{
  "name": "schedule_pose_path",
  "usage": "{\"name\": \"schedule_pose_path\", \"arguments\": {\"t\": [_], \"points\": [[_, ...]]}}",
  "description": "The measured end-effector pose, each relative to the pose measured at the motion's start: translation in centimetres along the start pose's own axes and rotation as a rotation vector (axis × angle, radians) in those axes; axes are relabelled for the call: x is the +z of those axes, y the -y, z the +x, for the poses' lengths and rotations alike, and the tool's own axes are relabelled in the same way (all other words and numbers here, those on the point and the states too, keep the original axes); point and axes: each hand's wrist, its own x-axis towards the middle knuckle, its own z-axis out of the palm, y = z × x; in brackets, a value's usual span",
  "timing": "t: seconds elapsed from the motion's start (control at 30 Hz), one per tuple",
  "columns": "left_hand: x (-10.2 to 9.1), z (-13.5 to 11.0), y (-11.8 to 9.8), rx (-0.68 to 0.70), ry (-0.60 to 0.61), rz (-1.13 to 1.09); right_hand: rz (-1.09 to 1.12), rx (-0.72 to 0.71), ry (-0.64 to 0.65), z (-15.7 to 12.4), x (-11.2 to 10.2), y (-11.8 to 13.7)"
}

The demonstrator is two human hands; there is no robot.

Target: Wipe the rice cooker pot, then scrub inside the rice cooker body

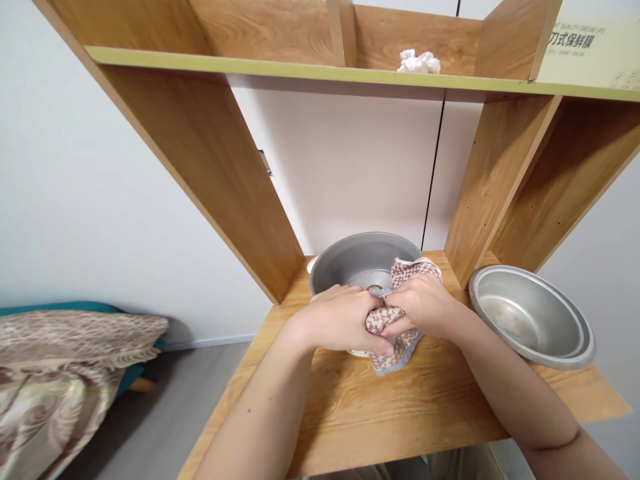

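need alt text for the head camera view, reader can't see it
A person's left hand and right hand hold a brown-and-white patterned cloth at the near side of a round grey container on a wooden desk. A wide-rimmed silver metal bowl sits to the right, and crumpled white tissue lies on a yellow-edged wooden shelf above.

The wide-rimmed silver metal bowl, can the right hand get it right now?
Probably yes: the right hand is close to the wide-rimmed silver metal bowl, with nothing seeming to block the way. But it is gripping a brown-and-white patterned cloth, so it may need to let go first.
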Motion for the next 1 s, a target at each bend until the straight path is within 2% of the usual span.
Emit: {"name": "schedule_pose_path", "arguments": {"t": [0.23,0.4,0.67,0.83,1.0], "points": [[0.1,0.0,0.1,-0.011,-0.008,-0.004,-0.056,0.101,-0.059,0.6,1.4,2.3],[0.1,0.0,0.1,-0.008,-0.009,-0.011,-0.046,0.119,-0.093,0.7,1.6,2.9],[-0.1,-0.1,0.3,0.013,0.013,0.001,-0.002,-0.034,-0.003,0.0,0.0,0.3],[-0.2,-0.1,0.2,0.016,0.015,-0.001,0.054,-0.061,0.011,-0.3,-0.4,-0.8],[-0.2,-0.1,0.3,0.018,0.001,-0.028,0.047,-0.033,-0.008,-0.2,-0.2,-0.6]]}}
